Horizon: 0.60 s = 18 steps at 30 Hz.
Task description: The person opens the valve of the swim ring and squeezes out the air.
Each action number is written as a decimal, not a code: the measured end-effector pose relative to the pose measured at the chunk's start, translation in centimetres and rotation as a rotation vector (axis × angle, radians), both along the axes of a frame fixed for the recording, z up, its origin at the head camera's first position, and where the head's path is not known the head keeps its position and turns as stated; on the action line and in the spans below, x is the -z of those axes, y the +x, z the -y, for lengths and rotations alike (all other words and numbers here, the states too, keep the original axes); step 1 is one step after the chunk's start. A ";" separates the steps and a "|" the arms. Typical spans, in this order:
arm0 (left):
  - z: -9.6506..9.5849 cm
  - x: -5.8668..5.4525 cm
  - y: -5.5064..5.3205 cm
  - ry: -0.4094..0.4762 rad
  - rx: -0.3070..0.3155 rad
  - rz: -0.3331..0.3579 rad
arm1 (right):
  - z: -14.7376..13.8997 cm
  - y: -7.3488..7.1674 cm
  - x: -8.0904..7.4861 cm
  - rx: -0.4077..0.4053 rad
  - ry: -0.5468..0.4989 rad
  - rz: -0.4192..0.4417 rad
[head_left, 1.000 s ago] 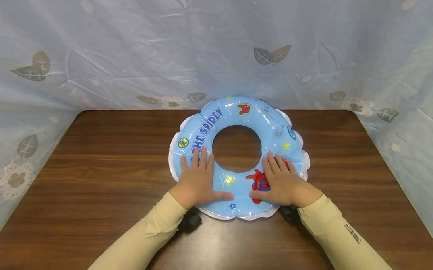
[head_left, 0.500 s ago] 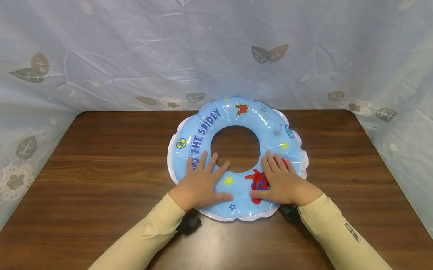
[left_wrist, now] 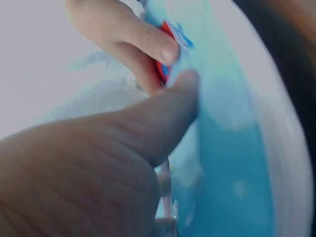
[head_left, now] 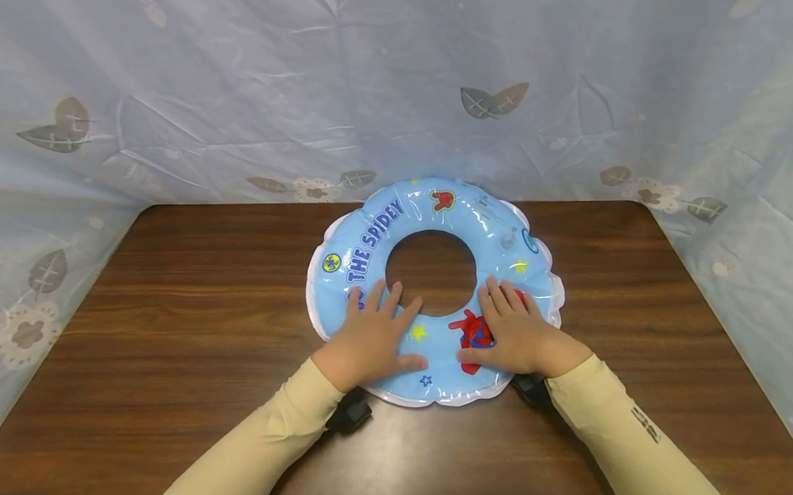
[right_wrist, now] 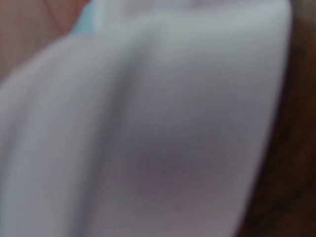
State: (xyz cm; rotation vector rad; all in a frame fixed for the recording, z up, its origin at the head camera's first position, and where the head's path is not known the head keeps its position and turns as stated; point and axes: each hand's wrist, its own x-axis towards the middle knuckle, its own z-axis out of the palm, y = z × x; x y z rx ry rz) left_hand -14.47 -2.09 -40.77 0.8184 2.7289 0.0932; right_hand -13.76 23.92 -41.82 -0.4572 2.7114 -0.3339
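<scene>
An inflated light-blue swim ring [head_left: 455, 381] with a white scalloped edge, cartoon prints and lettering lies flat on the wooden table. My left hand [head_left: 367, 343] rests on its near left part, fingers spread, some tips reaching the inner edge of the hole. On the near right part lies my right hand [head_left: 520, 336], palm down over a red and blue printed figure, its fingers straight. Seen from the left wrist, my left thumb [left_wrist: 168, 108] lies along the blue vinyl, close to the right hand's fingers [left_wrist: 148, 39]. The blurred white edge [right_wrist: 173, 123] fills most of the right wrist view.
The brown wooden table [head_left: 174, 324] extends on both sides of the ring. A pale curtain [head_left: 390, 93] with leaf and flower prints hangs behind and beside it, close to the ring's far edge. Black wrist devices [head_left: 350, 412] sit under the wrists.
My left hand's fingers have spread wider and shifted toward the hole, uncovering more of the lettering. The right hand and the ring stay nearly where they were.
</scene>
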 end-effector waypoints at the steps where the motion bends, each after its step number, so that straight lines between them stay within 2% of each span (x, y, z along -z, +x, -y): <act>1: -0.1 -0.2 0.1 0.012 0.015 -0.003 | 0.0 0.0 0.0 -0.001 0.000 -0.002; 7: -0.1 -0.9 0.4 0.028 0.091 0.022 | 0.0 0.1 -0.3 -0.002 -0.005 -0.003; 12: 0.6 -1.1 0.2 0.030 0.118 0.064 | 0.3 0.1 -0.9 0.002 0.012 0.013; 18: 0.5 -0.8 0.2 0.012 0.132 0.063 | 0.4 0.2 -1.1 0.001 0.017 0.016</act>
